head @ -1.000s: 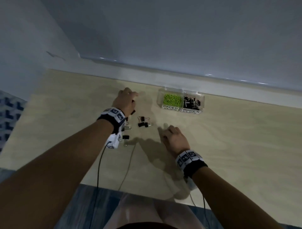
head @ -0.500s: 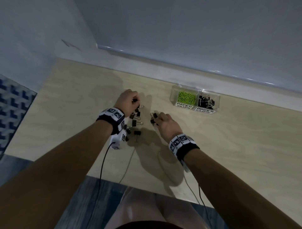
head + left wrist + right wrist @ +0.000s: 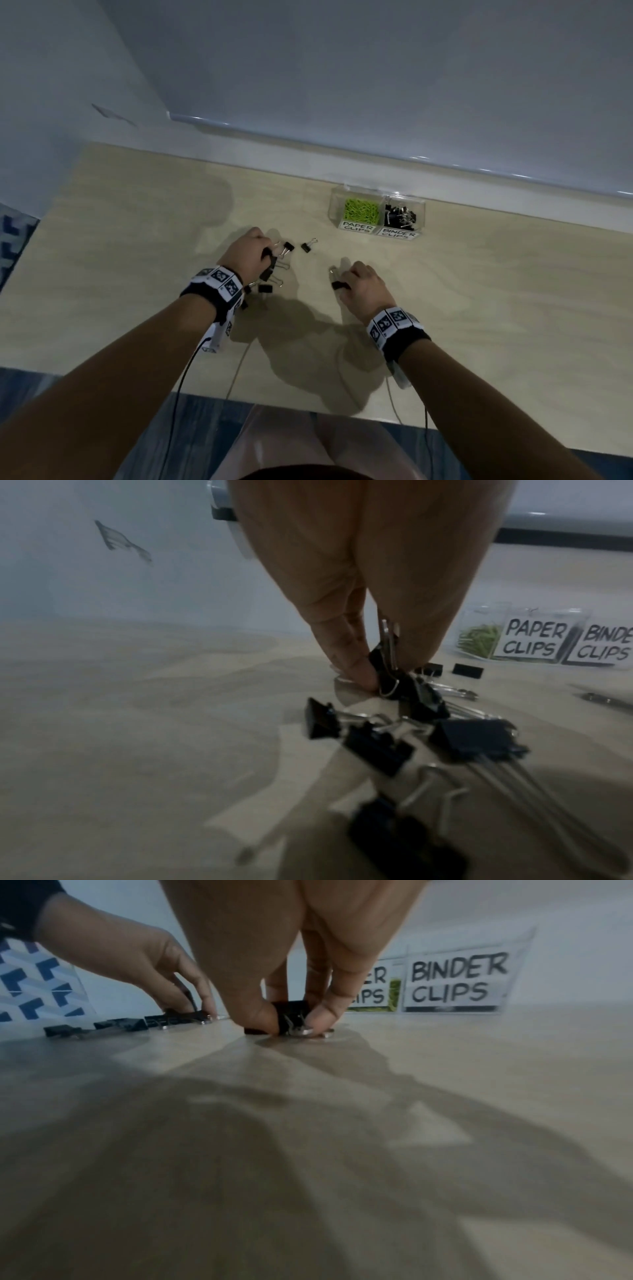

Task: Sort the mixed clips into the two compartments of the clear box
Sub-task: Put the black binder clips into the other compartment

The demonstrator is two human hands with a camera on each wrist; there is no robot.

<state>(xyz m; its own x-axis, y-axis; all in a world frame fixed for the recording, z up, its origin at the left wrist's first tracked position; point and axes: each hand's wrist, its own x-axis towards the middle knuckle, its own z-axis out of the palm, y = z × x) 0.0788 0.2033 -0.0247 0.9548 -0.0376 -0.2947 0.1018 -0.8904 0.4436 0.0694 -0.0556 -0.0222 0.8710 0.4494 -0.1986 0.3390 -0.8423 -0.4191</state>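
Right hand [image 3: 291, 969] has moved from the loose pile toward the tabletop's middle and now pinches a black binder clip [image 3: 291, 1016] against the surface. Left hand [image 3: 369, 593] pinches another clip [image 3: 388, 669] at the pile [image 3: 270, 274]. Clear box [image 3: 376, 230] stands at the far edge, paper clips left, binder clips right. Judgement: both clips are ready for carrying to the right compartment.

The table [image 3: 479, 308] is pale wood-look board, matt and smooth, with faint grain. The clear box [image 3: 376, 214] at its 1 o'clock is glossy transparent plastic with white paper labels [image 3: 358, 227]. The loose binder clips [image 3: 272, 270] have matt black bodies and shiny bare metal wire handles. The wristbands [image 3: 399, 329] are black cloth carrying printed matt tags. The wall [image 3: 376, 68] is smooth and matt.
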